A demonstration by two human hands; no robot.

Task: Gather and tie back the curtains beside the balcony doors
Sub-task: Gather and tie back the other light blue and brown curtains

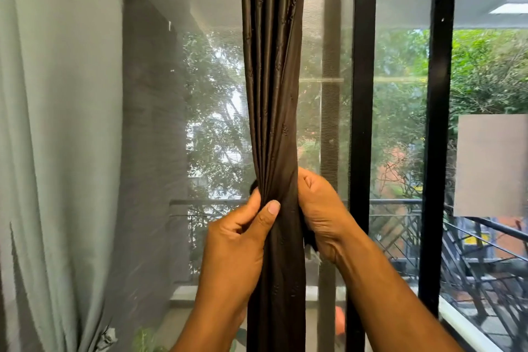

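- Head view, curtain: I see the dark brown curtain (271,80) bunched into one narrow column that hangs in front of the mesh screen door (183,94), just left of the black door frame (361,94).
- Head view, hands: my left hand (240,234) clamps the bundle from the left, thumb laid across the front folds and fingers wrapped behind. My right hand (320,208) closes on it from the right at nearly the same height, fingers curled around the back. Both hands press the cloth between them, close together with only the bundle separating them.
- Step in hand: I judge the gathering is about done and I am squeezing the pleats tight at the waist, ready for tying. No tie-back, cord or hook shows plainly; a small dark bit peeks out behind each hand, and I cannot tell what it is.
- Next move: one hand must hold the bundle alone while the other finds a tie and wraps it round without letting folds slip.
- Head view, left edge: a pale green curtain (57,137) hangs loose, not yet tied.
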